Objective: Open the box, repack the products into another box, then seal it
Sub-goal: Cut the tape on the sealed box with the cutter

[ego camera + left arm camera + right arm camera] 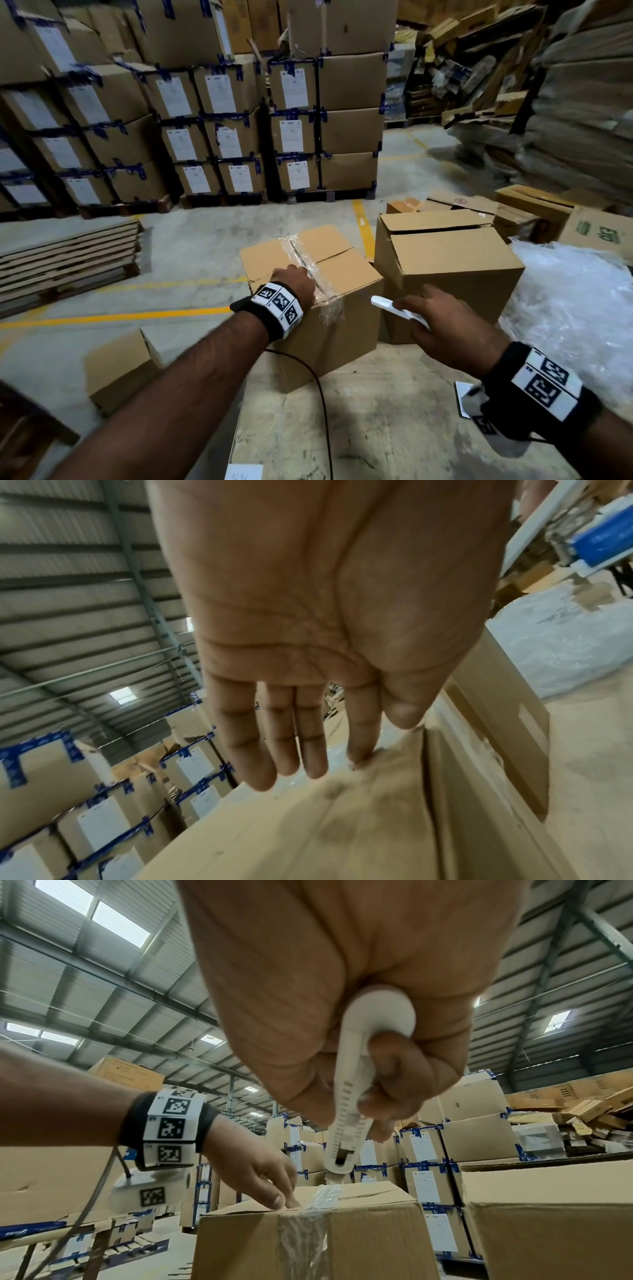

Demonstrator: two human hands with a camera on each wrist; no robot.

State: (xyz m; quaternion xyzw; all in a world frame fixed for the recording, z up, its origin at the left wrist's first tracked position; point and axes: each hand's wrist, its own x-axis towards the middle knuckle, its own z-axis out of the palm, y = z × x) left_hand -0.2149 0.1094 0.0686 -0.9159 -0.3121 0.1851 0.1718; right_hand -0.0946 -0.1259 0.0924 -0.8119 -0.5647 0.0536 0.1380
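A brown cardboard box [335,274] sealed with clear tape [310,270] stands on the work surface at centre; its top seam runs away from me. My left hand [294,277] rests on the box top beside the tape, fingers straight [284,737], fingertips touching the flap [284,1199]. My right hand [435,322] grips a white box cutter [397,310], its tip pointing at the taped near edge [337,1175] of the box [359,1231]. A second, larger brown box [445,267] with loose top flaps stands just to the right.
Stacks of labelled cartons with blue tape [205,113] fill the back. Flattened cardboard [65,253] lies left, crumpled clear plastic [568,301] right, loose boxes [534,209] behind it. A small box [120,370] stands at the lower left, a black cable [318,387] crosses the surface.
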